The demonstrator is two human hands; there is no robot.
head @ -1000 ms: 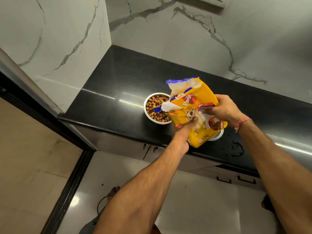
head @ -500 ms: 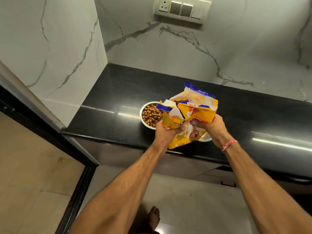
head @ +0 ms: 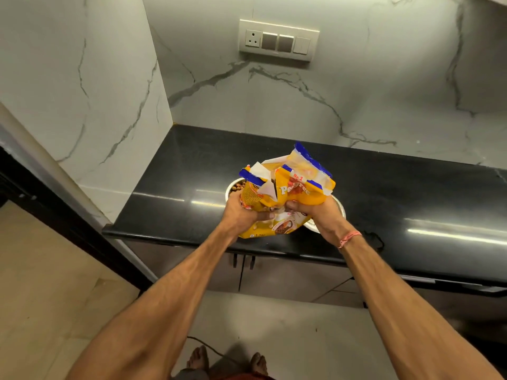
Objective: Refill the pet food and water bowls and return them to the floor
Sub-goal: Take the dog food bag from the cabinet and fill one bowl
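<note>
Kibble already in left bowl (head: 236, 187) on black counter (head: 170, 204). Yellow food bag (head: 285, 193) gripped upright above bowls by left hand (head: 241, 215) and right hand (head: 315, 213). Right bowl (head: 338, 212) mostly hidden; water and floor return remaining.

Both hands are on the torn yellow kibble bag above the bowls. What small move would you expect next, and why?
Probably folding the torn top shut and setting the bag aside on the counter. The left hand and right hand both grip it upright, mouth up, not tipped, and the bowl behind it already shows kibble.
</note>
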